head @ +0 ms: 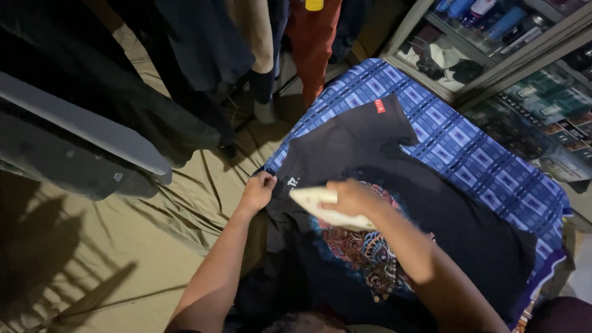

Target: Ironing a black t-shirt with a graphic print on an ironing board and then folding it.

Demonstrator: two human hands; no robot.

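A black T-shirt (370,154) with a colourful printed design (364,246) lies flat on a blue checked cloth (468,148). My right hand (348,197) grips the handle of a cream-coloured clothes iron (320,206), whose tip points left over the shirt's upper part. My left hand (258,188) pinches the shirt's left edge near the sleeve, close to the cloth's border. A small red tag (380,105) sits on the far sleeve.
Dark garments (185,55) and an orange one (314,43) hang at the top. A tan sheet (123,246) covers the surface on the left. A glass display case (512,68) with bottles and boxes stands at the right.
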